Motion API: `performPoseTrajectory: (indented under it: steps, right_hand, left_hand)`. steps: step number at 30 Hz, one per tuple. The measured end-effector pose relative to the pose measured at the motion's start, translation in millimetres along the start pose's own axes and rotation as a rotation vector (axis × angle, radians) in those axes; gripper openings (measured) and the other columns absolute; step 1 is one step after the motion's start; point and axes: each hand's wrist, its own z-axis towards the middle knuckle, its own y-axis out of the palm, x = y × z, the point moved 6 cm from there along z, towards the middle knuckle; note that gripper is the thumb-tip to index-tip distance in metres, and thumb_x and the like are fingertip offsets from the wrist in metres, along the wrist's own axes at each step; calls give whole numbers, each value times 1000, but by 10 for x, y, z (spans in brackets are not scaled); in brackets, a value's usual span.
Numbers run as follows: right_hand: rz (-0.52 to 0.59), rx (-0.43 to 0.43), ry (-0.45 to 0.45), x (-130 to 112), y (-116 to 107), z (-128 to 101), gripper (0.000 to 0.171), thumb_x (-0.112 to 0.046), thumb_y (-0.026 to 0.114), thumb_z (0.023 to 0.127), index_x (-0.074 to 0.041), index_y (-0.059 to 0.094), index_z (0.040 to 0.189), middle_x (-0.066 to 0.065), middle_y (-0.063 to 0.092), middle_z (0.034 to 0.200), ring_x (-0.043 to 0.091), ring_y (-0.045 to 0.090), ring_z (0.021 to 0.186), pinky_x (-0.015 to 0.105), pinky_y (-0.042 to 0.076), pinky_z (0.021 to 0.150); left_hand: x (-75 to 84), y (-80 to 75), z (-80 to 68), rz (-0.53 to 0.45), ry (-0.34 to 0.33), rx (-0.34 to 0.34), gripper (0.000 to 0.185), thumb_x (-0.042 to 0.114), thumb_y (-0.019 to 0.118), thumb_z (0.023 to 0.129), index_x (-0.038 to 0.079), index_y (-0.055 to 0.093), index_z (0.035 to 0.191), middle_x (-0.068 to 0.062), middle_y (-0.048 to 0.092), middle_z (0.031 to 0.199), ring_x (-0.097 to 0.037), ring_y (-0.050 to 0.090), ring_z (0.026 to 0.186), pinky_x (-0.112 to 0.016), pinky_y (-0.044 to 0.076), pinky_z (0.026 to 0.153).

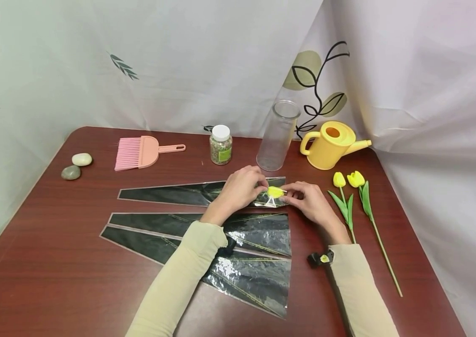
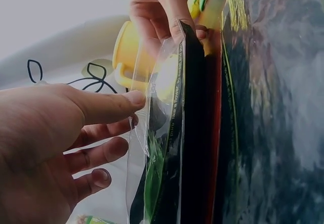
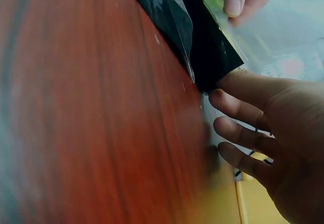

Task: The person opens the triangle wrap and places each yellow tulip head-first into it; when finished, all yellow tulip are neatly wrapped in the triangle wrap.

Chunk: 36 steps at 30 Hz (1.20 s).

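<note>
A black flower sleeve (image 1: 170, 194) with a clear front lies lengthwise on the table, narrow end to the left. Inside its wide right end is a yellow tulip (image 1: 275, 192); its green leaf (image 2: 154, 178) shows through the film in the left wrist view. My left hand (image 1: 240, 187) pinches the clear film's edge between thumb and forefinger, the other fingers apart. At the open end, my right hand (image 1: 309, 203) pinches the black corner of the sleeve (image 3: 220, 57) between thumb and forefinger. Both hands are close on either side of the tulip's head.
Two more sleeves (image 1: 259, 229) lie nearer, under my left forearm. Two yellow tulips (image 1: 339, 180) lie at right. Behind stand a glass vase (image 1: 278, 140), a yellow watering can (image 1: 326, 150) and a lidded jar (image 1: 221, 147). A pink brush with dustpan (image 1: 147, 152) and two stones (image 1: 82, 159) are at left.
</note>
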Motion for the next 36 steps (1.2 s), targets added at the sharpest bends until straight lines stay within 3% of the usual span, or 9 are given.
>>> performPoseTrajectory:
  steps: [5, 9, 16, 21, 24, 27, 32, 36]
  right_hand:
    - [-66, -31, 25, -34, -49, -14, 23, -18, 75, 87, -14, 73, 110, -6, 62, 81, 10, 57, 73, 32, 47, 66]
    - [-204, -31, 81, -121, -300, -140, 25, -21, 74, 89, -14, 72, 113, -7, 62, 83, 13, 58, 76, 37, 47, 71]
    - [-378, 118, 309, -230, -887, -668, 21, -22, 72, 89, -13, 73, 108, -2, 67, 82, 20, 61, 72, 42, 45, 56]
    - [-406, 188, 486, -139, -1025, -1092, 20, -25, 71, 89, -13, 74, 105, -2, 67, 80, 22, 60, 69, 40, 42, 51]
    - [-393, 192, 575, -20, -971, -1239, 20, -28, 70, 89, -13, 74, 102, -3, 66, 79, 23, 59, 70, 39, 41, 52]
    - [-372, 170, 654, 58, -924, -1321, 22, -31, 70, 88, -12, 74, 100, -3, 67, 80, 27, 61, 74, 41, 42, 53]
    - [-353, 148, 749, 99, -937, -1389, 24, -32, 71, 87, -12, 75, 98, 2, 71, 83, 37, 63, 82, 46, 45, 56]
    - [-353, 160, 783, 132, -966, -1422, 22, -31, 72, 86, -12, 76, 95, 7, 72, 88, 43, 63, 83, 49, 46, 57]
  left_hand:
    - [-12, 17, 2, 19, 0, -4, 8, 26, 71, 91, 23, 77, 95, 8, 61, 96, -12, 55, 92, -31, 48, 76]
    - [3, 25, 5, 16, 6, 0, 7, 26, 72, 91, 23, 77, 94, 8, 61, 96, -12, 55, 92, -32, 48, 76]
    - [-18, 5, 0, 12, -1, 18, 8, 26, 73, 90, 22, 77, 95, 7, 61, 97, -13, 55, 93, -34, 49, 76]
    - [-39, -53, -23, 19, -4, 45, 15, 26, 74, 89, 18, 76, 102, 4, 60, 99, -15, 54, 92, -34, 49, 74]
    - [-9, -91, -103, 12, 1, 52, 19, 25, 74, 89, 16, 76, 105, 3, 60, 100, -15, 55, 92, -34, 49, 73]
    - [128, -76, -235, 11, 60, 19, 17, 27, 74, 89, 18, 76, 103, 5, 62, 99, -14, 57, 92, -33, 50, 74]
    - [369, 90, -503, 54, 208, -94, 15, 33, 74, 88, 21, 78, 96, 8, 61, 91, -11, 60, 86, -31, 51, 71]
    - [439, 229, -627, 102, 233, -154, 22, 39, 76, 85, 21, 77, 98, 8, 58, 88, -11, 58, 80, -31, 50, 67]
